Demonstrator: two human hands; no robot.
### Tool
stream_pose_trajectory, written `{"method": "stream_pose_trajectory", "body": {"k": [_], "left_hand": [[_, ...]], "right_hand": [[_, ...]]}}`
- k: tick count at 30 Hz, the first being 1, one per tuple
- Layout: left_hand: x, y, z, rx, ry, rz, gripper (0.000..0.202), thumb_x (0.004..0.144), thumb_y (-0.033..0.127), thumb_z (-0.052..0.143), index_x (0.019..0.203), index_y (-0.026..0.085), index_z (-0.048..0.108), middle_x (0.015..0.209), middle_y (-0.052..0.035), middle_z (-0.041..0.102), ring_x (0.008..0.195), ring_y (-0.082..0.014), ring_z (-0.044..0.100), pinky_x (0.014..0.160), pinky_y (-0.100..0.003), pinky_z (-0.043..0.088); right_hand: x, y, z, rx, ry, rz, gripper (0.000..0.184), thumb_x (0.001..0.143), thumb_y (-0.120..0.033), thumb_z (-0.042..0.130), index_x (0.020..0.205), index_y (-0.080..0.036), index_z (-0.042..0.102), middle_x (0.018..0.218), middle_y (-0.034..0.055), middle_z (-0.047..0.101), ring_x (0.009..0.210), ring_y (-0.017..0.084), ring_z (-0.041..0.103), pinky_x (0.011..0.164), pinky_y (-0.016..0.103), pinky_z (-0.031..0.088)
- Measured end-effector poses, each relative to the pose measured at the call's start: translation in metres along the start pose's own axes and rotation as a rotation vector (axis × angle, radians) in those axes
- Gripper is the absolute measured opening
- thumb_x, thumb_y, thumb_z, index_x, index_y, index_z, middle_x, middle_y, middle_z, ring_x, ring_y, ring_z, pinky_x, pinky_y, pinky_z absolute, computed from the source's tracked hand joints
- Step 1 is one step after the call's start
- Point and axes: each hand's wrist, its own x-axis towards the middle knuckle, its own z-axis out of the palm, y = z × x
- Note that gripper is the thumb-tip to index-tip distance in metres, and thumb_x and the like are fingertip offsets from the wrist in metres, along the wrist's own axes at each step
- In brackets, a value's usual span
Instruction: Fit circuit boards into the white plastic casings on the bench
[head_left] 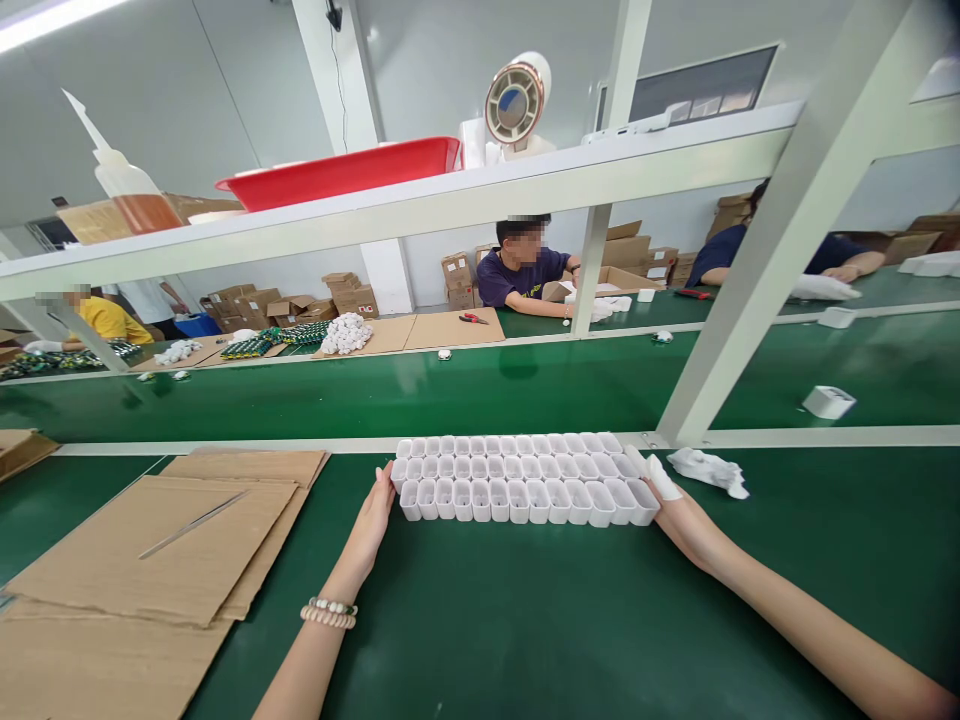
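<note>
Three close-packed rows of small white open-topped plastic cups (517,480) stand on the green table in front of me. At their left end, my left hand (373,515) lies with its fingers stretched along the outer cups, touching them. A beaded bracelet (328,613) circles that wrist. My right hand (679,510) rests against the right end of the rows, its fingers extended and partly hidden by the cups. White wrapping (663,478) covers part of a digit on it. The cups sit between the two hands.
Flat cardboard sheets (150,540) lie on the left, with metal tweezers (191,526) on top. A crumpled white cloth (709,470) is beside my right hand. Beyond the rail runs a green conveyor (360,395); a frame post (765,230) rises at right. Co-workers sit opposite.
</note>
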Motion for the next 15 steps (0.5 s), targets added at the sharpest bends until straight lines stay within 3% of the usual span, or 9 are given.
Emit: {"method": "stream_pose_trajectory", "body": {"k": [7,15], "left_hand": [[0.003,-0.003,-0.005,0.039,-0.021,-0.012,0.067,0.093,0.063,0.025,0.146,0.022,0.032,0.153,-0.0048,0.028,0.141,-0.0219,0.027,0.116,-0.036,0.026],[0.02,-0.005,-0.006,-0.009,0.109,0.029,0.073,0.093,0.065,0.021,0.146,0.016,0.03,0.154,-0.0109,0.028,0.141,-0.0217,0.027,0.116,-0.036,0.024]], "right_hand": [[0.003,0.002,-0.002,0.022,0.029,0.017,0.062,0.088,-0.064,0.044,0.14,-0.032,0.044,0.143,0.0004,0.045,0.132,0.03,0.04,0.109,0.048,0.038],[0.002,-0.007,0.005,0.027,0.079,0.013,0.06,0.086,-0.066,0.047,0.136,-0.032,0.049,0.14,0.0006,0.048,0.132,0.03,0.04,0.109,0.046,0.038]]}}
